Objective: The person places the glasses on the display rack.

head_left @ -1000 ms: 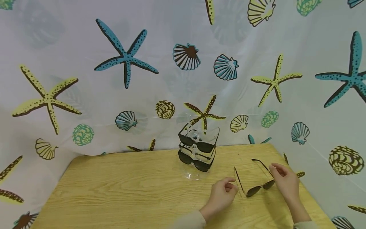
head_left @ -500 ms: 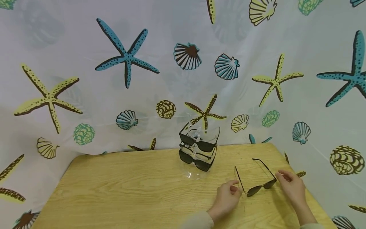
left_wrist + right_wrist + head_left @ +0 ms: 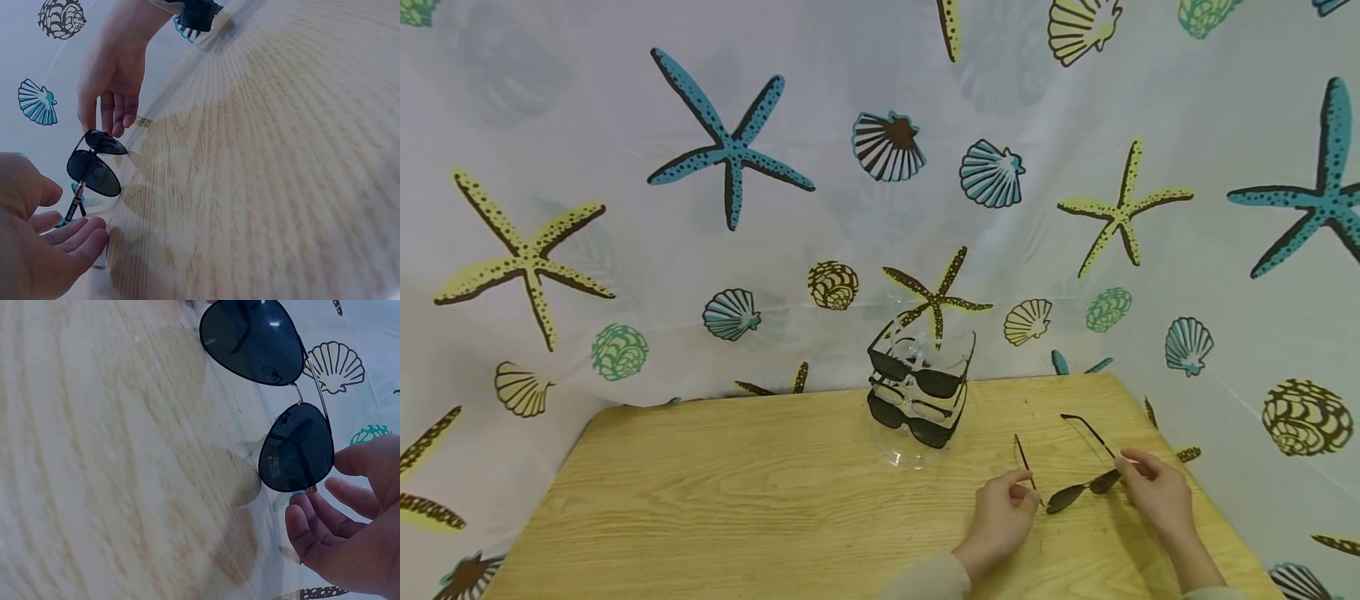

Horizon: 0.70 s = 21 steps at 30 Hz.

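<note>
A pair of dark aviator sunglasses [image 3: 1066,498] with thin temples sits on the right part of the wooden table, temples spread and pointing away from me. My left hand [image 3: 1002,517] is beside its left temple, fingertips right at it; the left wrist view shows loose fingers around that temple [image 3: 74,209], with a gap to the thumb. At the opposite end, my right hand [image 3: 1159,497] reaches the outer corner. Seen from the right wrist, its thumb [image 3: 356,459] is at the lens edge and relaxed fingers [image 3: 312,515] are close by the hinge.
A clear display stand [image 3: 901,458] at the back of the wooden table [image 3: 715,492] bears several glasses, among them black sunglasses [image 3: 917,375]. Behind and beside the table hangs a white cloth [image 3: 820,67] printed with starfish and shells.
My left hand has moved right, up to the left temple. My right hand drew off to the right from the sunglasses, then came back to their corner. The sunglasses have barely shifted.
</note>
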Available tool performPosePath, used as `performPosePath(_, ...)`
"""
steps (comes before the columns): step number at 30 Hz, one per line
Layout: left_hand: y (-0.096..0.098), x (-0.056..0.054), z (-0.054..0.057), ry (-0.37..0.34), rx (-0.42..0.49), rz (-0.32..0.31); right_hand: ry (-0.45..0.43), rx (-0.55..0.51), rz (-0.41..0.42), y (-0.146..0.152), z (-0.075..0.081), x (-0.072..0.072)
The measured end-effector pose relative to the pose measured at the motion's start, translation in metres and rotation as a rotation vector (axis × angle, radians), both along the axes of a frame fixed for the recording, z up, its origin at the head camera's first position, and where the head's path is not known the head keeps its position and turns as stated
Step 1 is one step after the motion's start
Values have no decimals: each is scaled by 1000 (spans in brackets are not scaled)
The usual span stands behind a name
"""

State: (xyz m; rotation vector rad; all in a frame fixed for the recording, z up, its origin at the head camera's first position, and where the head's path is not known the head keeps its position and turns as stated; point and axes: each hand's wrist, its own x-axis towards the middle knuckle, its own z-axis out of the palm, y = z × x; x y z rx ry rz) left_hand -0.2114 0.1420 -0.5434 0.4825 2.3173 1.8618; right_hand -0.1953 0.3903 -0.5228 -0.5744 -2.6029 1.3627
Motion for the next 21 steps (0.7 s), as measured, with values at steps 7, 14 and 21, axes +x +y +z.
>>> performPosePath(7,6,-2,-2,57,-1,13,16,-47,7,3,-2,-1)
performPosePath(14,9,-5,-3,32,1,2,-7,-60,12,4,-3,-2)
performPosePath(21,10,-6,-3,4,2,14,-28,-82,24,4,-1,-2)
